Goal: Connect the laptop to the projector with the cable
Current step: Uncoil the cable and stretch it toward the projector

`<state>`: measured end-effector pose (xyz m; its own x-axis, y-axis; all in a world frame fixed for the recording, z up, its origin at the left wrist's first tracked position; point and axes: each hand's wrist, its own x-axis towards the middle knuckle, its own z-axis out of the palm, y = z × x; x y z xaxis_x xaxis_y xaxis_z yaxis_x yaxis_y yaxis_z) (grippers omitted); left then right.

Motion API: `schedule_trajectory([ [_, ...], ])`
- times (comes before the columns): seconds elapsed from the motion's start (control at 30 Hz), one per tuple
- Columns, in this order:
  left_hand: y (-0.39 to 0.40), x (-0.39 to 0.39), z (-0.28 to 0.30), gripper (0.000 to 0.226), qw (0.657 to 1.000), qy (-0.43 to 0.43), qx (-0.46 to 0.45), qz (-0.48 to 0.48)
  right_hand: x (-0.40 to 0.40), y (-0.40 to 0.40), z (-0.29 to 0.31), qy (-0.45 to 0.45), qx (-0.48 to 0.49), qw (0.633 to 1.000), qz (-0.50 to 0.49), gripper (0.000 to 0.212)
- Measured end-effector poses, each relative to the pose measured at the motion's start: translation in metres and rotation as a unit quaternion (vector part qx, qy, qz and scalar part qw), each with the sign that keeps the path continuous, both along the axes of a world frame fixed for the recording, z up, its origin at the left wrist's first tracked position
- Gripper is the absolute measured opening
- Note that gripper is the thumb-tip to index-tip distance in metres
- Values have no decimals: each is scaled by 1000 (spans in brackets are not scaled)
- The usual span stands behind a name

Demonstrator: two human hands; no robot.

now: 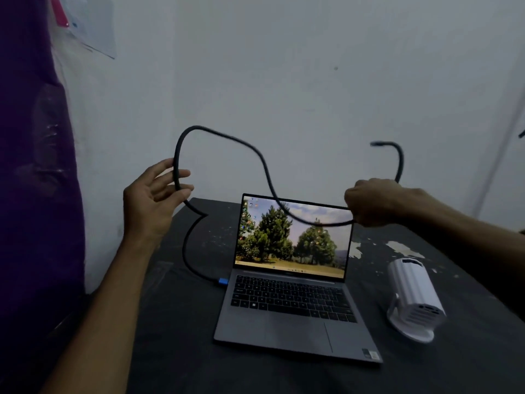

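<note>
Cable [264, 166] (no legible writing) in both hands: right [375, 201] fisted, left [156, 194] loose-fingered.

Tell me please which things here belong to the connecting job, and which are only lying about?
Belong to the job:
laptop
projector
cable, held by left hand and right hand
table

Only lying about:
purple cloth
plastic sheet on wall

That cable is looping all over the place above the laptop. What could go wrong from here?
The cable seems already plugged into the laptop by its blue plug, so a tug from the left hand or right hand could strain that port or drag the laptop. The loop sagging across the screen might snag its lid. The free end still has to reach the projector, which could tip.
</note>
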<state>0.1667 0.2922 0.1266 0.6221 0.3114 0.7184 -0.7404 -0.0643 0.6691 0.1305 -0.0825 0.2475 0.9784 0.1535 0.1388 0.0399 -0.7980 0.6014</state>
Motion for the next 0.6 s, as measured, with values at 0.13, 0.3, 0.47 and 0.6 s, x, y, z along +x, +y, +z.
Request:
schedule_trajectory([
  [0.13,-4,3,0,45,998,-26,35,-37,19,-41,0,-135,119,980,-85,19],
  [0.3,-19,7,-1,37,989,-29,141,16,38,-76,4,-325,407,851,-65,21],
  [0.47,-44,2,-6,33,976,-41,213,-15,39,-81,12,-400,552,732,-5,34],
  [0.6,-42,-4,-5,25,964,25,253,-80,33,-93,22,-440,600,667,36,37],
])
